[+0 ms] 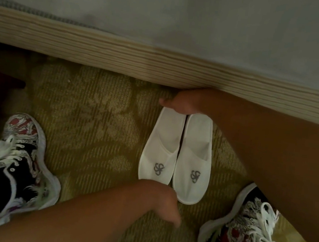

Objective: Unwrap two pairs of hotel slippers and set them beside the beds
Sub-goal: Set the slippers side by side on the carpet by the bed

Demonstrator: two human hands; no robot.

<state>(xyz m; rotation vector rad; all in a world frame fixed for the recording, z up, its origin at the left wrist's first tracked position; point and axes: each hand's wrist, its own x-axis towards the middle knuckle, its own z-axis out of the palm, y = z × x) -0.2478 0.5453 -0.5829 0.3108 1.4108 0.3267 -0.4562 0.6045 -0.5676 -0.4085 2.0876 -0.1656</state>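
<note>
1. The slippers point(185, 155) lie flat on the carpet point(94, 123), side by side and touching. Their heels are near the carpet's edge under the bed point(186, 14) and their toes point away from it. That suits someone stepping out of bed, which is probably why they are laid this way.
2. No wrapper shows on them, so this pair looks unwrapped and in its place. No second pair is in view.
3. The right hand point(182, 103) reaches in just below the striped base point(123, 51) and sits on both heel ends. Its fingers curl down over them and its thumb sticks out to the side. It seems to hold the two heels together, likely to square the pair up.
4. The left hand point(165, 203) is blurred, with loosely curled fingers pointing down. It holds nothing. It sits at the toe of one slipper, touching or just beside it, probably to line up the toes.
5. The person's sneakers point(18, 164) stand on the carpet, one on either side of the pair.
</note>
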